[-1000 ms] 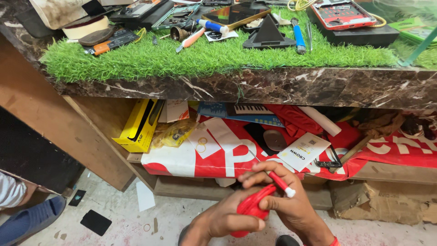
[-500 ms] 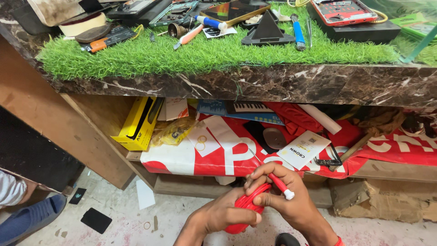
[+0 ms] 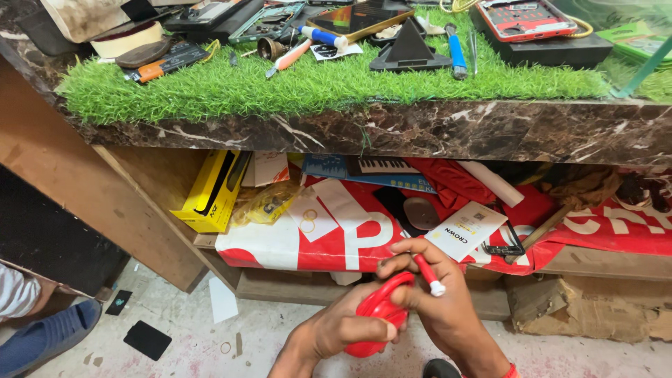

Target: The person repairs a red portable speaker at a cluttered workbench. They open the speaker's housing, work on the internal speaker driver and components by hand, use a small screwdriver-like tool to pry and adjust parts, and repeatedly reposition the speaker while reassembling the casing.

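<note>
Low in the head view, both my hands are wrapped around a red rubber bulb blower (image 3: 374,311). My left hand (image 3: 339,329) cups the round bulb from below and the left. My right hand (image 3: 444,308) grips its upper part, fingers curled over the thin red nozzle with a white tip (image 3: 428,275), which points up and to the right. The bulb is partly hidden by my fingers. I hold it below a marble-edged counter (image 3: 392,129), in front of a lower shelf.
Green artificial turf (image 3: 308,84) covers the counter, strewn with screwdrivers, a black triangular stand (image 3: 409,49) and an opened red phone (image 3: 532,17). The shelf holds a yellow box (image 3: 210,192), red-and-white sheeting (image 3: 329,234), a white card (image 3: 465,231). Black pieces (image 3: 147,339) lie on the floor; another person's foot (image 3: 42,336) at left.
My hands and the red blower stay in about the same spot; the grip shifts slightly. The view has drifted a little.
</note>
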